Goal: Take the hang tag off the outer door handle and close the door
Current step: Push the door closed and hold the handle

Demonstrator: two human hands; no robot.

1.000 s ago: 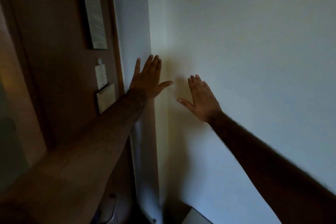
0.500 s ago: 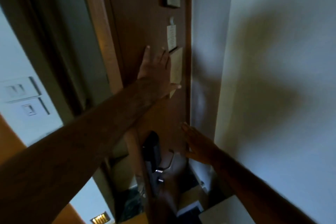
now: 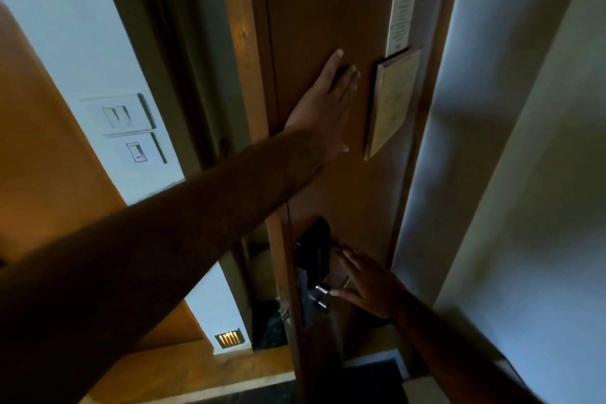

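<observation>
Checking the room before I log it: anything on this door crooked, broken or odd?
Nothing stands out. The door stands ajar, left hand flat on it, right hand by the lever handle. No hang tag visible.

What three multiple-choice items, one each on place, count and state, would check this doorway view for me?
1. The left hand rests where?
A. flat on the door
B. on the wall switches
C. on the floor

2. How many switch plates are on the wall left of the frame?
A. one
B. two
C. four

3. The door is:
A. fully shut
C. off its hinges
B. open, its edge clear of the frame

Answers:
1 A, palm lies on the wood beside the wooden holder.
2 B, one above the other.
3 B, a gap shows beside the lock, near the right hand.
</observation>
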